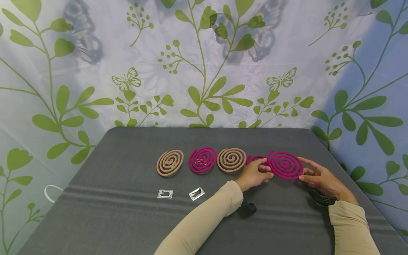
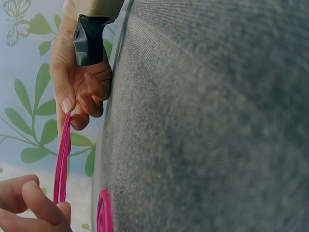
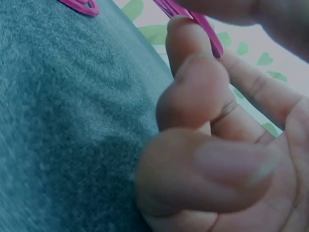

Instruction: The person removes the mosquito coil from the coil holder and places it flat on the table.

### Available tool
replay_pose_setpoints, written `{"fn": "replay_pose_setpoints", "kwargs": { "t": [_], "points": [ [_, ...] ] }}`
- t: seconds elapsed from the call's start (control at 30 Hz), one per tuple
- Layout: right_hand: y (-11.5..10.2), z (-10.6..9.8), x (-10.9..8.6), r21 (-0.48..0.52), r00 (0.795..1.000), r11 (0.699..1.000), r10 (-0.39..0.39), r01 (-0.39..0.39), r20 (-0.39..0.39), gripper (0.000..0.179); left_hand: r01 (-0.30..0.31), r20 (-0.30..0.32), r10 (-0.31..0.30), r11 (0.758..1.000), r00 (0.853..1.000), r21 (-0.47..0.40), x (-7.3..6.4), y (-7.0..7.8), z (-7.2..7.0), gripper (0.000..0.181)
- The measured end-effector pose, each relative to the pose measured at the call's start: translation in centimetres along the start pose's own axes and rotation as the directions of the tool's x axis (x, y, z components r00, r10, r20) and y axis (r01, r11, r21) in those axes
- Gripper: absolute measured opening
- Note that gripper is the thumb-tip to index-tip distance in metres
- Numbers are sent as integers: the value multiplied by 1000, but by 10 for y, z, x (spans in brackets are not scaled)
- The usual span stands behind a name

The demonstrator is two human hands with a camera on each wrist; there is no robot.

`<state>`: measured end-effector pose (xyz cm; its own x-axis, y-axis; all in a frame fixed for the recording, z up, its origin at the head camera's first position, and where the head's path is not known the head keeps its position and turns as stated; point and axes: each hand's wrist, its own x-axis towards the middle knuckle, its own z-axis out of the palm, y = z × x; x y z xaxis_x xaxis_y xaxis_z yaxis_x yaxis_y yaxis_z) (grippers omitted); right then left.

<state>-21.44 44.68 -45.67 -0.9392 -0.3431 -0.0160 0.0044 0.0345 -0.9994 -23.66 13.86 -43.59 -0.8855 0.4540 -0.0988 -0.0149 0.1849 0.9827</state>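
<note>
Pink coil (image 1: 285, 165), edge in R hand (image 1: 325, 182)

on the table (image 1: 105, 216), coils (image 1: 170, 162) lie behind two plates (image 1: 165, 193).

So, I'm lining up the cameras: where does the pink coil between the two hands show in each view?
Head: the pink coil is right of centre, between the left hand and right hand.
Left wrist: the pink coil is at lower left, edge-on.
Right wrist: top, just right of centre, only partly visible.
Shared landmark: the grey tabletop.
</note>
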Motion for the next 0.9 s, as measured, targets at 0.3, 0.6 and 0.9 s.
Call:
{"fn": "replay_pose_setpoints", "kwargs": {
  "t": [0.3, 0.6, 0.9],
  "points": [
    [4, 1, -4, 67, 999, 997, -22, 25, -38, 67, 59, 25, -57, 994, 998, -92, 8, -2, 7, 56],
    [4, 0, -4, 101, 995, 995, -17, 26, -94, 63, 131, 76, -120, 978, 990, -161, 17, -2, 11, 59],
    [3, -7, -9, 101, 993, 995, 10, 3, -121, 66, 199, 153, -167, 953, 974, -229, 24, 2, 12, 54]
  ]
}}
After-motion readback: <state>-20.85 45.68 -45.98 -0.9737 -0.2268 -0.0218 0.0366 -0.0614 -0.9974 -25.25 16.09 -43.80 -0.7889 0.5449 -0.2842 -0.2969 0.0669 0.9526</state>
